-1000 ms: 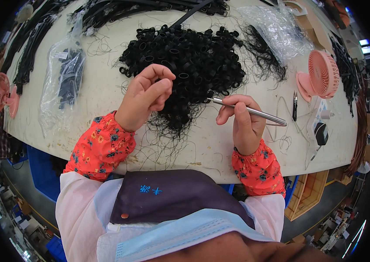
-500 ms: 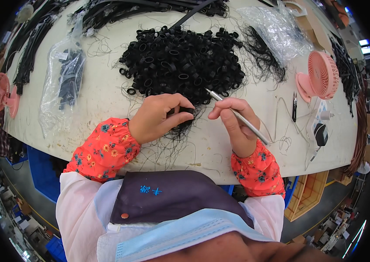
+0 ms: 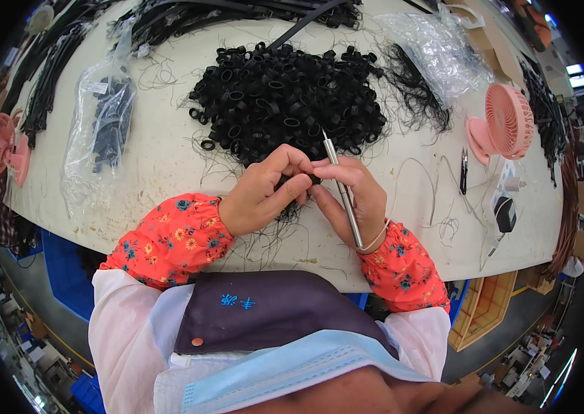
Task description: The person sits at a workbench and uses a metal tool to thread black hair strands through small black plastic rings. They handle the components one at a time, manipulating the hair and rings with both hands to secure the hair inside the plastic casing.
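Note:
A large heap of small black strap loops point(image 3: 285, 96) lies on the table in front of me. My left hand point(image 3: 268, 188) is closed, thumb and forefinger pinching one black loop point(image 3: 315, 179) just below the heap. That loop is mostly covered by fingers. My right hand point(image 3: 357, 196) touches the left fingertips with its thumb and forefinger. Across its palm lies a slim silver pen-shaped tool point(image 3: 344, 196), its thin tip pointing up at the heap and a pale cord at its rear. Loose black threads point(image 3: 278, 234) lie under my hands.
Pink fans point(image 3: 509, 121) stand at either side. At left is a clear bag point(image 3: 99, 131) of black pieces; at right are another plastic bag point(image 3: 437, 55), black thread snips point(image 3: 464, 169) and a power strip point(image 3: 502, 186) with an adapter. Black belts point(image 3: 237, 21) line the far edge.
My right hand has moved left to meet my left hand at the loop. The silver tool has turned more upright, and its cord now loops beside my wrist.

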Available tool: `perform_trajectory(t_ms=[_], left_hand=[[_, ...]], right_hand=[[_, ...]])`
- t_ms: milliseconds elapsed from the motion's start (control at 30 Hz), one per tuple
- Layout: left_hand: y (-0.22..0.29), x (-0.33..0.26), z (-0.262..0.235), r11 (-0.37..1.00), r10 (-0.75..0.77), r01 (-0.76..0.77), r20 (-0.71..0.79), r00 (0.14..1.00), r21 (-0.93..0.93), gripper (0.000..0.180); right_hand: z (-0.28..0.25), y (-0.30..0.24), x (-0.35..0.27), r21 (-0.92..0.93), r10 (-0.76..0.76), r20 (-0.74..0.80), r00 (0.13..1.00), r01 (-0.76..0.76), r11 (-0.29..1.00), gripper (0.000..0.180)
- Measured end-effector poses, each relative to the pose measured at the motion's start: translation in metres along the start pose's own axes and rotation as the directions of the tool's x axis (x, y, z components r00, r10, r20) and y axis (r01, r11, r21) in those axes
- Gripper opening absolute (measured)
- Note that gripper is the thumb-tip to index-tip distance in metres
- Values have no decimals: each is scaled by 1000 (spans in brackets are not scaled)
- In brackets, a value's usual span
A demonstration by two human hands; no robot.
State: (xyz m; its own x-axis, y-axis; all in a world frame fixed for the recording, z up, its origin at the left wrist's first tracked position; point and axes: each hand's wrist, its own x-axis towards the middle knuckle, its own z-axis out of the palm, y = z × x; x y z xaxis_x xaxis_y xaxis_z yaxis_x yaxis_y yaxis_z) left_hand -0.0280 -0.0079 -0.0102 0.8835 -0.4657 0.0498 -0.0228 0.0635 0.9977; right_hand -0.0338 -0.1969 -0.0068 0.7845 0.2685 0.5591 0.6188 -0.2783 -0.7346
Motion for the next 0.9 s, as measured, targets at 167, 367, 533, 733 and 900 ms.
perform_trajectory(t_ms=[167, 367, 533, 733, 900], left_hand=[[10, 5, -6, 991, -76, 72, -28, 997, -114, 15], [12, 4, -16, 958, -126, 93, -107, 986, -270, 12], [31, 5, -10, 990, 70, -61, -65, 995, 124, 22], [12, 9, -3, 990, -15, 16, -10, 1000, 142, 17], [17, 8, -7, 950, 63, -27, -104, 993, 310, 8]], right_hand=[[-3, 1, -1, -29, -5, -43, 999, 4, 1000, 33], [-14, -1, 1, 90, 2, -178, 984, 15, 996, 32], [-12, -5, -2, 283, 82, -147, 986, -37, 958, 31], [-7, -2, -5, 266, 94, -63, 994, -74, 961, 30], [-5, -3, 1, 67, 38, -57, 998, -34, 997, 33]])
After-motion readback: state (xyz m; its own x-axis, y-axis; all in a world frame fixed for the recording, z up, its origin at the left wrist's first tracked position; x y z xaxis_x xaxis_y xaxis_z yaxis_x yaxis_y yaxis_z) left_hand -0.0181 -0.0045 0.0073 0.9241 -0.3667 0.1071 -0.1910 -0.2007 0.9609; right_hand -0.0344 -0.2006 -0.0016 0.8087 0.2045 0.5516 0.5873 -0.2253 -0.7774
